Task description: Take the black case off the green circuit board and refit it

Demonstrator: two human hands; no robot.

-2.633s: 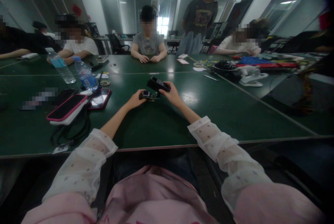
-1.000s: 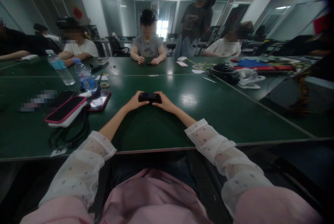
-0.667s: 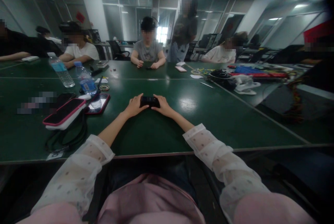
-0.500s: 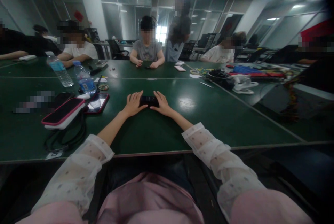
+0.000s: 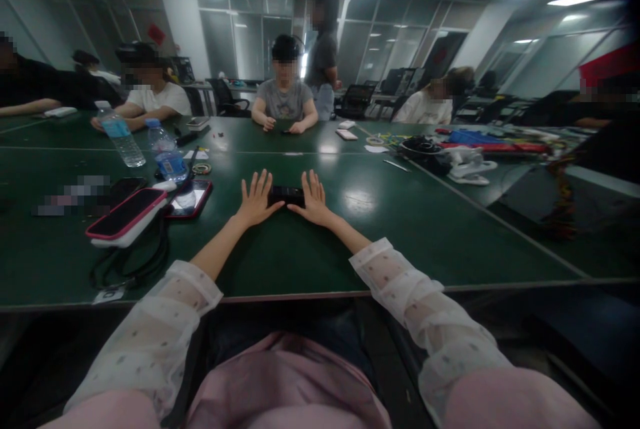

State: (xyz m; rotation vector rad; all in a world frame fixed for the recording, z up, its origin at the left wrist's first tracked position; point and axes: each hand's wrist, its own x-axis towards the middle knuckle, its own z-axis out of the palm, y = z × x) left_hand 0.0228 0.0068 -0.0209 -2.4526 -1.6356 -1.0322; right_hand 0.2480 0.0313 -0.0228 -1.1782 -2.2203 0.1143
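On the surface (image 5: pixel 300 255), between the left fingers (image 5: pixel 261 185) and the right fingers (image 5: pixel 313 185): a case (image 5: pixel 287 196). To the left, a phone (image 5: pixel 127 213), with another phone (image 5: pixel 190 198) just right and a cord (image 5: pixel 156 257) in front. Behind these, a bottle (image 5: pixel 121 140) left of another bottle (image 5: pixel 167 155). Rightward, a pen (image 5: pixel 397 165), then a cable heap (image 5: pixel 423 149). Beyond the far edge, a seated person (image 5: pixel 285 99).

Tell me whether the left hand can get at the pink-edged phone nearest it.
Probably yes: the left hand is spread open beside the black case, and only green tabletop shows between that hand and the pink-edged phone.
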